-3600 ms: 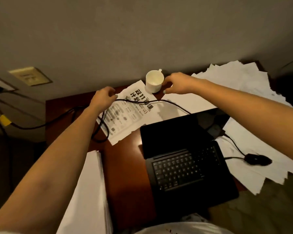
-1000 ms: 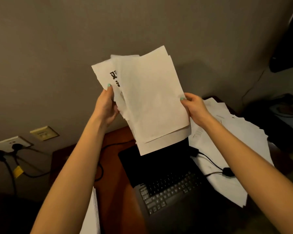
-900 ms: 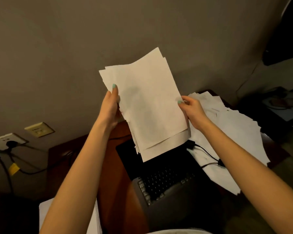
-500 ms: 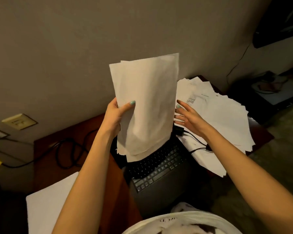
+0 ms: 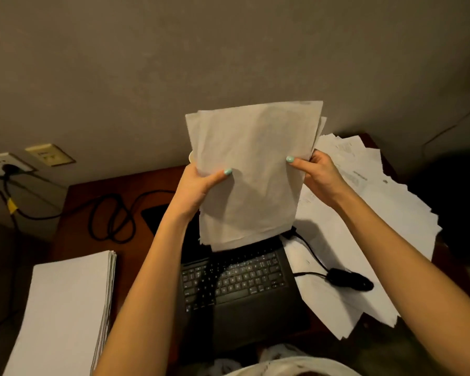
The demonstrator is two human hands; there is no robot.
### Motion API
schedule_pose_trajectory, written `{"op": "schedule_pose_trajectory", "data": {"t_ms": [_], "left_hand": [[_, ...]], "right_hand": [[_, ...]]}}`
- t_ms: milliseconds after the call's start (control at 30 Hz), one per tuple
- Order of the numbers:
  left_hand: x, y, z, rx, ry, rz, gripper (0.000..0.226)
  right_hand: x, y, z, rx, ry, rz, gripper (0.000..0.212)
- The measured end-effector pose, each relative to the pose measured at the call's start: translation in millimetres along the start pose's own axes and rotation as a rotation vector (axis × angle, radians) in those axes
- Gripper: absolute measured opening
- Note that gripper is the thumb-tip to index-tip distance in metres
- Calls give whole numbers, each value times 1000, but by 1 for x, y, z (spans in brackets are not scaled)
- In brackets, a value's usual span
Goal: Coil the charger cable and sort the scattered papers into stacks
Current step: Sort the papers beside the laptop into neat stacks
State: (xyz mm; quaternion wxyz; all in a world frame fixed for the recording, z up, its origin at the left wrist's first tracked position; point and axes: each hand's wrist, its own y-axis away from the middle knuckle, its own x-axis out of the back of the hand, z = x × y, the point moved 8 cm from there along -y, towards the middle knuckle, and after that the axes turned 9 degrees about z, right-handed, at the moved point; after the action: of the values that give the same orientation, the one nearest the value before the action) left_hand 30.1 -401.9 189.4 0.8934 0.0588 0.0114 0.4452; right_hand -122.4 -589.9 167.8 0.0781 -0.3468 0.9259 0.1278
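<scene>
Upright sheaf of white papers [image 5: 251,172] above loosely looped black charger cable [image 5: 111,218], scattered sheets [image 5: 377,207] rightward.

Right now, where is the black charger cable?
In the head view, the charger cable lies in loose loops on the wooden desk, left of the laptop, beyond the neat paper stack.

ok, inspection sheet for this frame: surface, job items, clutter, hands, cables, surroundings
Surface: dark wooden desk, mostly covered.
Job's things: sheaf of papers held upright over the laptop; neat paper stack front left; scattered papers right.
Clutter: black mouse lying on the scattered papers.
Grippers: left hand and right hand pinch the sheaf's sides.
Cables: charger cable loosely looped, plugged into the wall socket.
Surroundings: plain wall.
</scene>
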Motion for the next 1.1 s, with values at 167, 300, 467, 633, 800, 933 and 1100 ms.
{"op": "schedule_pose_trajectory", "data": {"t_ms": [167,300,467,633,800,933,1100], "left_hand": [[20,7,-21,-99,58,246,25],[27,28,-57,-102,55,319,12],[9,48,-104,20,61,274,28],[12,57,-146,121,-42,297,21],[8,63,-173,215,-127,286,20],[-8,69,-171,219,-145,275,13],[-23,91,-182,193,-103,415,25]], "right_hand": [[4,6,25,36,74,107,21],[7,32,55,0,153,194,13],[21,56,102,-84,262,228,31],[32,62,136,-153,327,211,26],[40,60,164,-189,421,164,32],[48,53,157,-132,453,142,32],[62,49,176,-143,499,21,32]]}}
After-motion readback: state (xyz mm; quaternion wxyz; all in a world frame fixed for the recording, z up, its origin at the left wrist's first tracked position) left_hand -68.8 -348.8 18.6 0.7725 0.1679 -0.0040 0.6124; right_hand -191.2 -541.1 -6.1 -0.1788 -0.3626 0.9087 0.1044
